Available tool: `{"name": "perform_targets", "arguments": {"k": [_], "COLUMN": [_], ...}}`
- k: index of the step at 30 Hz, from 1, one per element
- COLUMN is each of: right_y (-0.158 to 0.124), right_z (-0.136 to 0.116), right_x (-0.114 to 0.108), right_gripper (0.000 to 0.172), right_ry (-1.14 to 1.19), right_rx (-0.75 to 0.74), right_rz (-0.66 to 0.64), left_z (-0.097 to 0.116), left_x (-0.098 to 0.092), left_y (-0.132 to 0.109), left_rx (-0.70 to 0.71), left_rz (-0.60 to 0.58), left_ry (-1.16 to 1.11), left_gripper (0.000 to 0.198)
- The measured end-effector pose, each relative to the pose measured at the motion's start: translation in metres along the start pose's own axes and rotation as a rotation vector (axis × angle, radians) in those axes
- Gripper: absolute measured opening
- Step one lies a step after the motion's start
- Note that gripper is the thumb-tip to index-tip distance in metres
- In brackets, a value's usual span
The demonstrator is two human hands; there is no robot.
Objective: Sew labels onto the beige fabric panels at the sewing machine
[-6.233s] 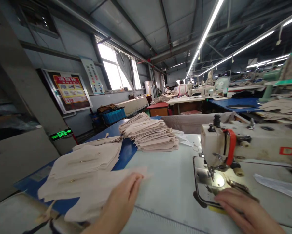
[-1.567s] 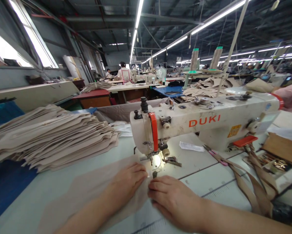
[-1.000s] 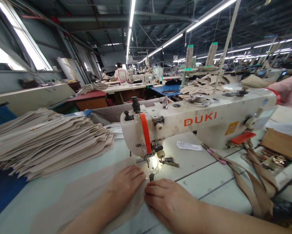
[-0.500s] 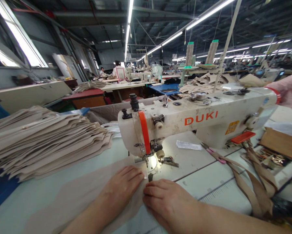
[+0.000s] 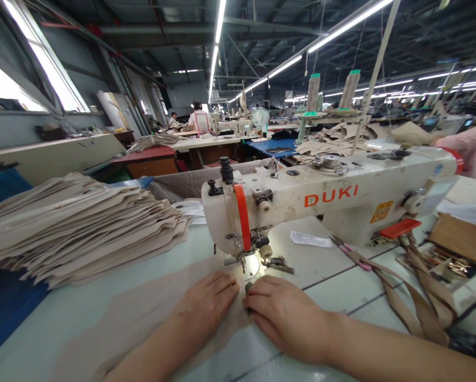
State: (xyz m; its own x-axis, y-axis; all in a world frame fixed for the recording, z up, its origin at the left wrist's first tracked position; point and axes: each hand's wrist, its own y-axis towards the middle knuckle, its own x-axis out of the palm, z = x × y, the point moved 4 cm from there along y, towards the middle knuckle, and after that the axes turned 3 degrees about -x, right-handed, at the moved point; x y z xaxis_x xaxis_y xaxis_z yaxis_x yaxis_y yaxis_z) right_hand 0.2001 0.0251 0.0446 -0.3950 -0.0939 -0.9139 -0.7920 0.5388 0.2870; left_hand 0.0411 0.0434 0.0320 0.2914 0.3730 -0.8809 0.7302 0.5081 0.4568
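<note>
A white sewing machine [image 5: 285, 199] with a lit needle area stands in front of me. Beige fabric [image 5: 142, 307] lies flat on the pale table, its right edge reaching the presser foot. My left hand [image 5: 206, 305] rests on this fabric, palm down, fingers stretched forward just short of the needle. At the fabric's right edge, my right hand [image 5: 279, 313] has its fingers bent and pressed together on the cloth edge. Its fingertips are close to those of my left hand, and the thumb is hidden.
A tall stack of beige fabric pieces [image 5: 86, 228] lies at the left. Right of the needle are a paper strip [image 5: 311, 239], pink-handled scissors [image 5: 353, 252] and brown straps [image 5: 405, 302]. A person in a pink sleeve [image 5: 474, 151] is at the far right.
The whole view has shifted a little, so the machine appears farther right. My right hand has moved slightly forward relative to my left, beside the fabric edge.
</note>
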Motion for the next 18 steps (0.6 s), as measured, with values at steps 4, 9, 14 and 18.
{"name": "perform_targets", "arguments": {"k": [4, 9, 14, 18], "right_y": [0.011, 0.016, 0.016, 0.015], "right_z": [0.016, 0.018, 0.017, 0.024], "right_x": [-0.001, 0.006, 0.007, 0.008], "right_gripper": [0.015, 0.016, 0.015, 0.015], "right_ry": [-0.122, -0.172, -0.171, -0.203], "right_rx": [0.056, -0.004, -0.026, -0.006], "right_rz": [0.0, 0.003, 0.021, 0.051], "left_z": [0.007, 0.015, 0.014, 0.011], "left_x": [-0.003, -0.006, -0.003, 0.002], "left_y": [-0.003, -0.016, -0.025, -0.018], "left_rx": [-0.048, -0.165, -0.257, -0.264], "left_rz": [-0.023, -0.01, -0.063, -0.064], "left_ry": [-0.003, 0.001, -0.008, -0.019], "left_gripper": [0.032, 0.031, 0.034, 0.035]}}
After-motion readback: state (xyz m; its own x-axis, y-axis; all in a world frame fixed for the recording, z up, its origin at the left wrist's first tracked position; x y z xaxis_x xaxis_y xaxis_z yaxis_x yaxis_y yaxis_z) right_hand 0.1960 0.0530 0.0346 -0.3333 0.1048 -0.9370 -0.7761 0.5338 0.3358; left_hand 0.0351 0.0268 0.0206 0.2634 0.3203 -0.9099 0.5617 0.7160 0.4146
